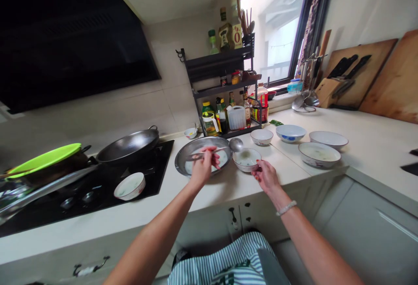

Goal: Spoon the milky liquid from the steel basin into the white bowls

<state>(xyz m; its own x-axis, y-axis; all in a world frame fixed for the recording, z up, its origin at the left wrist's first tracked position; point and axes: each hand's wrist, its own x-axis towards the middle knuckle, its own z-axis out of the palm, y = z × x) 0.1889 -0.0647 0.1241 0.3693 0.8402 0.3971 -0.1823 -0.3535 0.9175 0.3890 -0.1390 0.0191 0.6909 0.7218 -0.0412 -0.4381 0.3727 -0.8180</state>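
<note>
My left hand [208, 163] is closed around the handle of a metal ladle [236, 145]. The ladle's scoop is out to the right, near the rim of a small white bowl [247, 166] that holds pale liquid with green bits. Under the left hand stands a wide steel basin [182, 154] with whitish liquid in it. My right hand [267, 176] pinches the right rim of that small bowl, which rests on the counter. A bracelet is on the right wrist.
Several more bowls stand on the right, including a filled one [319, 154] and a blue-patterned one [290, 135]. On the stove at left are a wok [129, 145], a lime-green basin [48, 159] and a filled bowl [129, 187]. A black condiment rack [218, 61] stands behind.
</note>
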